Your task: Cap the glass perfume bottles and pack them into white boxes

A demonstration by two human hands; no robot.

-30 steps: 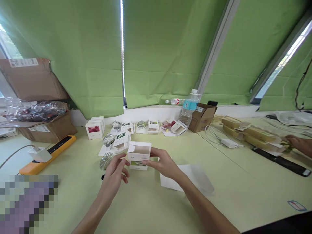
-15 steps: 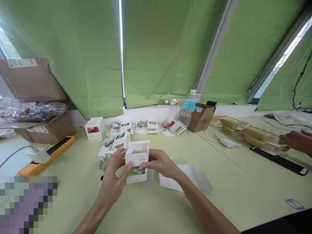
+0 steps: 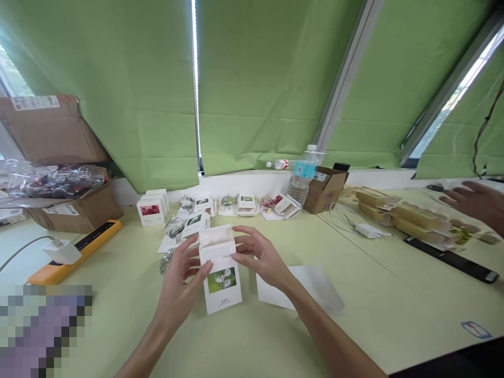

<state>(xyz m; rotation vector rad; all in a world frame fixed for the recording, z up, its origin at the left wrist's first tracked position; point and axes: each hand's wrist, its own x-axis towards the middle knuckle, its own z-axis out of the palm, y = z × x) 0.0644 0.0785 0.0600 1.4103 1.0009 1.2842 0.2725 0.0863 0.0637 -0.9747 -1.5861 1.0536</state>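
A small white cardboard box (image 3: 222,281) stands tilted toward me at the middle of the table, its top flap up. Its front carries a picture of white blossoms on green, with print that is upside down to me. My left hand (image 3: 184,273) grips the box's left side, thumb on the front. On the right edge, my right hand (image 3: 262,257) holds it between thumb and fingers, the index finger raised near the top. A white paper sheet (image 3: 301,289) lies beneath my right wrist. Just behind my left hand sits a round glass bottle (image 3: 166,261), partly hidden.
Glass bottles and printed boxes (image 3: 247,203) line the back. At left are a stack of white boxes (image 3: 150,210), an orange power strip (image 3: 96,236) and an open carton (image 3: 74,210). Another person's hand (image 3: 474,202) hovers over yellowish packages (image 3: 417,218) at right. A water bottle (image 3: 301,181) stands behind.
The white box has tipped so its front faces me more, and its lower edge has come nearer. My right fingers have spread upward. The other person's hand has moved up and left.
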